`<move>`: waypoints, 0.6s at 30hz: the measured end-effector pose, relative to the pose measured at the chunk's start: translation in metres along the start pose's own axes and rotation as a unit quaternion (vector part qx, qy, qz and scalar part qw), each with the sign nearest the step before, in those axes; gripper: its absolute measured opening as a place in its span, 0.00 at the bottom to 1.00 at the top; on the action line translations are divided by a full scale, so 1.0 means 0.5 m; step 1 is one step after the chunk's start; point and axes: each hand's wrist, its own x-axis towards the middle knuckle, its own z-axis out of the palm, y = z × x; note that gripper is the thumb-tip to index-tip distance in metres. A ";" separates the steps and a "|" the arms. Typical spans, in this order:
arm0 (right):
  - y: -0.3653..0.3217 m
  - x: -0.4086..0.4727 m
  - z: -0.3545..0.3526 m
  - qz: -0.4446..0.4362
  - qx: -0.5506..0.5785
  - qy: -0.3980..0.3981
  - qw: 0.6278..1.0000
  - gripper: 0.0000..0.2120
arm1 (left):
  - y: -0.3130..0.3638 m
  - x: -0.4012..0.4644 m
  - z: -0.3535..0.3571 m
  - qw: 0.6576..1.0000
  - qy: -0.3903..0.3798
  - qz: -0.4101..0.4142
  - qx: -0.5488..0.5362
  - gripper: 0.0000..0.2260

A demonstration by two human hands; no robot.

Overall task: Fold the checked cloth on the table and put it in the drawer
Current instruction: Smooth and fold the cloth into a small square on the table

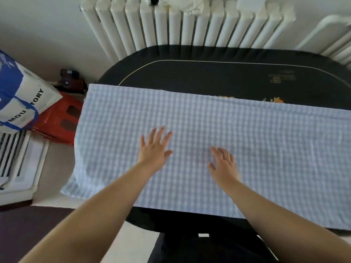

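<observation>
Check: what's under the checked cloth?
The checked cloth lies on the black table, whose far part shows bare. Both hands rest flat on top. Anything beneath the cloth is hidden.

A white radiator (190, 21) is standing against the wall. A blue-and-white bag (20, 95) is leaning over a red plastic stool (58, 118), with a dark device (71, 79) lying behind them.

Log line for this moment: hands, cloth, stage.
left hand: flat on checked cloth | right hand: flat on it | cloth: spread over table, left end overhanging | drawer: not visible
</observation>
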 end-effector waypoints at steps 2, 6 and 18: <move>0.051 -0.009 -0.003 0.012 -0.044 -0.013 0.999 0.29 | 0.110 0.000 0.027 0.995 -0.058 0.081 0.016 0.31; 0.172 -0.036 -0.022 0.038 -0.058 -0.055 0.996 0.30 | 0.253 -0.015 0.071 0.977 -0.146 0.146 0.049 0.35; 0.575 -0.121 -0.129 0.210 0.080 -0.033 0.974 0.28 | 0.559 0.019 0.049 0.959 -0.190 0.135 0.163 0.30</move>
